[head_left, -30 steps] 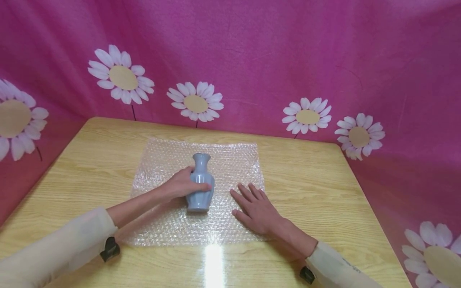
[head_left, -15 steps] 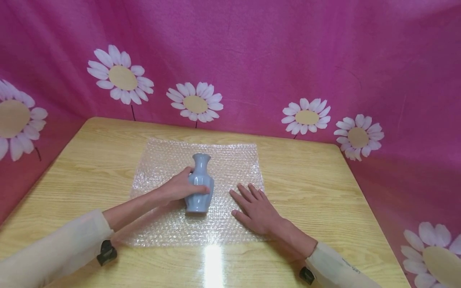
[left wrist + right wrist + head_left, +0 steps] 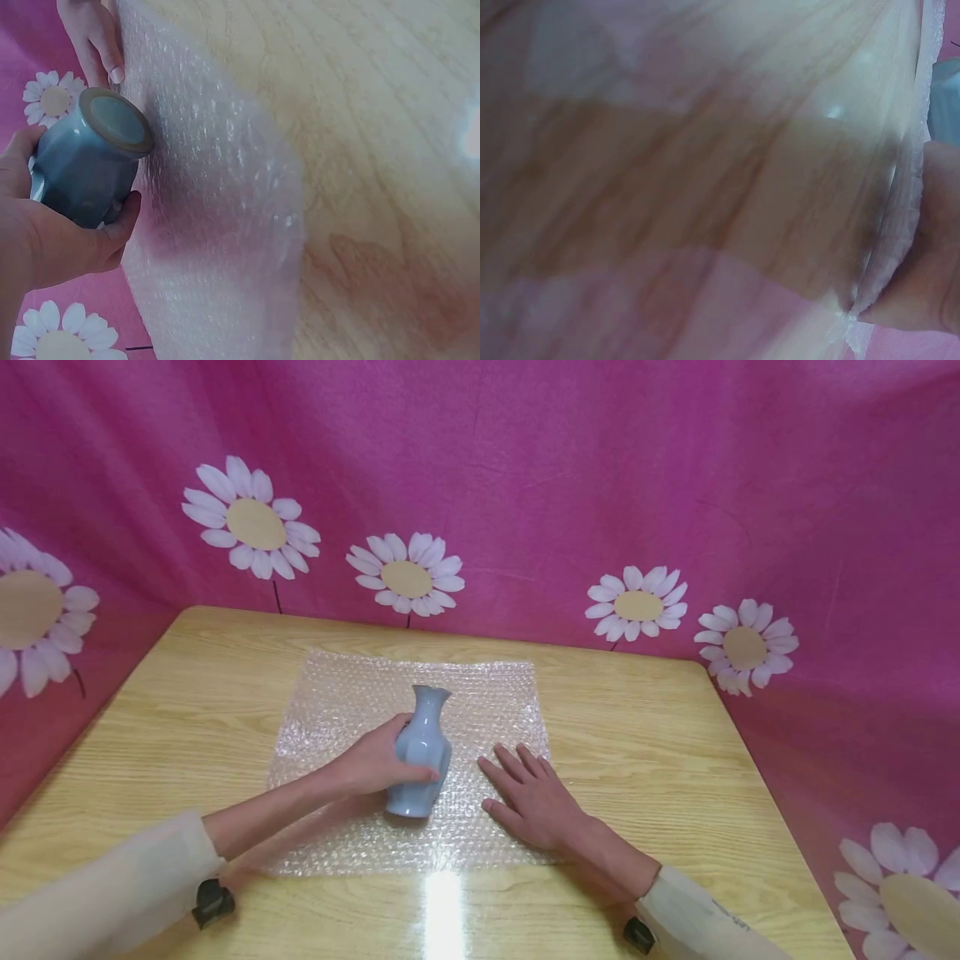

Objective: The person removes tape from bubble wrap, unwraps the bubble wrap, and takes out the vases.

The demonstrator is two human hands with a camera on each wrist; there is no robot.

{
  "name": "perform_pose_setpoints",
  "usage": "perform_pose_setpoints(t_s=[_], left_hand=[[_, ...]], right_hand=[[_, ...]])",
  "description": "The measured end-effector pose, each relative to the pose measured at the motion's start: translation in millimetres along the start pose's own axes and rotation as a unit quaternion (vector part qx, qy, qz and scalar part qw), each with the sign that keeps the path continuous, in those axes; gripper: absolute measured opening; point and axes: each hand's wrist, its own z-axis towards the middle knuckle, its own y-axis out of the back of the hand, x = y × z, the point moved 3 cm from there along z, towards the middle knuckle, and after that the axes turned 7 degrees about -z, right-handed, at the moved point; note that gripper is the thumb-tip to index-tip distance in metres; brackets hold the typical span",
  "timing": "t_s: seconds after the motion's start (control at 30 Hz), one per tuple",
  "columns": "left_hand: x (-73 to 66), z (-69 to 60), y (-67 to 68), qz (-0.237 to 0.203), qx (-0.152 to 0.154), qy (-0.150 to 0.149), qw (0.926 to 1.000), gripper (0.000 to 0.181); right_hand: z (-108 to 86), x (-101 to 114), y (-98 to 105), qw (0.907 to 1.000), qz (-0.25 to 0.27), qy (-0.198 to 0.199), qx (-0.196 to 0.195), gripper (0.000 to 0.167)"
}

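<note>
A pale blue-grey vase point(image 3: 422, 752) with a flared neck is gripped round its body by my left hand point(image 3: 382, 760). It tilts a little to the right over the bubble wrap point(image 3: 337, 693), a clear square sheet laid on the table. In the left wrist view the round base of the vase point(image 3: 116, 120) faces the camera, and the left thumb and fingers point(image 3: 124, 225) curl round its sides. My right hand point(image 3: 536, 802) rests on the right part of the sheet, fingers spread, holding nothing. The right wrist view shows the sheet's edge point(image 3: 900, 225) beside that hand.
The sheet lies on a wood-grain table point(image 3: 637, 735). A pink curtain point(image 3: 525, 485) printed with white daisies stands behind and along both sides of the table. Bright light reflects off the table near its front.
The vase was lying or standing nearer the sheet's surface; my left hand has lifted and tilted it, its neck moving right and its base nearer to me. The right hand stays put.
</note>
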Motion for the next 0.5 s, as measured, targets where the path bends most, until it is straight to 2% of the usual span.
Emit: perform_pose_setpoints(t_s=[0.23, 0.5], left_hand=[[-3.6, -6.0, 0.9, 0.025, 0.007, -0.006, 0.9997, 0.093], [-6.0, -10.8, -0.2, -0.002, 0.031, -0.016, 0.9994, 0.089]], right_hand=[[-0.1, 0.4, 0.4, 1.0000, -0.002, 0.000, -0.004, 0.063], [0.5, 0.3, -0.5, 1.0000, -0.002, -0.003, 0.001, 0.063]])
